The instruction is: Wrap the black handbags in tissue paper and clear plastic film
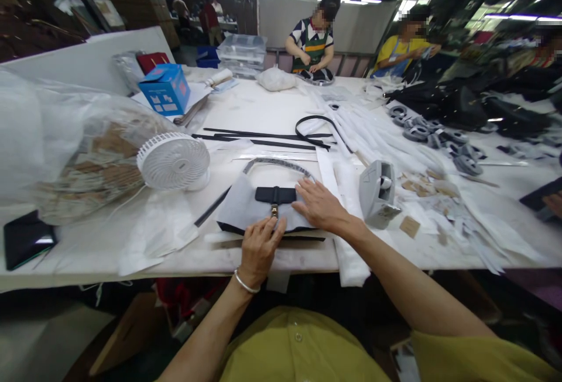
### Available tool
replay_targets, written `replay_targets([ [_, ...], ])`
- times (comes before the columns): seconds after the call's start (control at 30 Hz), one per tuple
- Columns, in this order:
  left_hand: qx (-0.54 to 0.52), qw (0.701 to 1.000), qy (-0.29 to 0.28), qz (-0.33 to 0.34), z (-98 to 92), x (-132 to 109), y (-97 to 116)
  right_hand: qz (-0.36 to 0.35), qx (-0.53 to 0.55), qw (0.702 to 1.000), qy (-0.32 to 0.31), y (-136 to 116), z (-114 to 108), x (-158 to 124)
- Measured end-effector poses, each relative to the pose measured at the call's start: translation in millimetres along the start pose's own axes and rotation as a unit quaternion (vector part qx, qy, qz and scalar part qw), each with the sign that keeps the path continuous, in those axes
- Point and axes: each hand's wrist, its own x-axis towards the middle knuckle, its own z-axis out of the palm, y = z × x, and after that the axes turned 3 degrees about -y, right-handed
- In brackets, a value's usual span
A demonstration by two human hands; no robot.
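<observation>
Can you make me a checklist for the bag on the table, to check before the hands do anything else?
1. Right hand steadying the bag: ok, it rests spread on the right side.
2. Left hand near the gold clasp: ok, fingertips are just below it.
3. Clasp fastened: cannot tell, too small to see.
4. White sheet over the bag's front: ok, the dark tab shows on top.
5. Loose strips away from the bag: not ok, a black strip lies at its left side.
6. Fan clear of the bag: ok, it stands apart.

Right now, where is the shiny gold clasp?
In the head view, the gold clasp sits near the middle, between the black piece and the left hand.
</observation>
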Motion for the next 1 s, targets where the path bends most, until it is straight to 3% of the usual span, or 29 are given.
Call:
replay_targets([
  [0.1, -0.013, 1.0, 0.009, 0.006, 2.3, -0.5, 0.1, 0.061, 0.005, 0.993, -0.101, 23.2, 27.5, -13.3],
  [0.2, -0.021, 1.0, 0.01, 0.007, 3.2, -0.7, -1.1, 0.073, 0.045, 0.988, -0.127, 31.9, 20.9, -7.7],
  [0.27, -0.02, 1.0, 0.006, 0.008, 2.9, -0.7, -2.0, 0.11, 0.067, 0.985, -0.115, 33.7, 4.2, 10.0],
  [0.37, -0.015, 1.0, 0.003, 0.009, 2.1, -0.9, -2.5, 0.234, 0.031, 0.969, -0.075, 38.7, -17.3, 47.6],
  [0.5, -0.009, 1.0, 0.01, 0.013, 2.0, -1.4, -2.6, 0.372, 0.059, 0.911, -0.168, 54.1, -16.6, 95.9],
  [0.6, -0.002, 1.0, 0.007, 0.013, 2.9, -1.7, -2.9, 0.406, 0.124, 0.882, -0.204, 67.8, -2.2, 118.4],
  [0.8, -0.014, 1.0, 0.011, 0.01, 4.3, -2.6, -2.4, 0.393, 0.212, 0.884, -0.137, 81.4, 13.4, 121.7],
  [1.0, -0.013, 1.0, 0.012, 0.016, 4.3, -2.3, -4.3, 0.317, 0.357, 0.879, -0.008, 68.5, 14.6, 99.9],
])
